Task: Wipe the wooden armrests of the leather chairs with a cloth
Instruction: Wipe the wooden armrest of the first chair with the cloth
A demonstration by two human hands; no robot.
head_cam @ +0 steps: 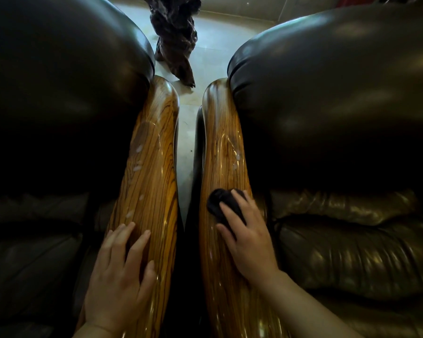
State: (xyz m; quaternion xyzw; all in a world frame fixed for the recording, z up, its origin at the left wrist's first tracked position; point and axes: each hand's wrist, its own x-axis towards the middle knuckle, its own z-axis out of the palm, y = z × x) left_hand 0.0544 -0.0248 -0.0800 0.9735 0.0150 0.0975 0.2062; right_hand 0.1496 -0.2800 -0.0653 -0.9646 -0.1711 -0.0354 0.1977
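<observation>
Two glossy striped wooden armrests run side by side away from me. The left armrest (154, 152) carries whitish smudges along its inner side. The right armrest (224, 147) has a few pale spots near its middle. My right hand (248, 236) presses a small dark cloth (217, 203) flat onto the right armrest. My left hand (120, 279) lies flat on the near part of the left armrest, fingers spread, holding nothing.
A dark leather chair (59, 98) sits left and another leather chair (340, 113) sits right, each with bulging backs and cushions. A narrow gap of pale floor (187, 132) separates the armrests. A dark gnarled wooden piece (176, 40) stands on the floor beyond.
</observation>
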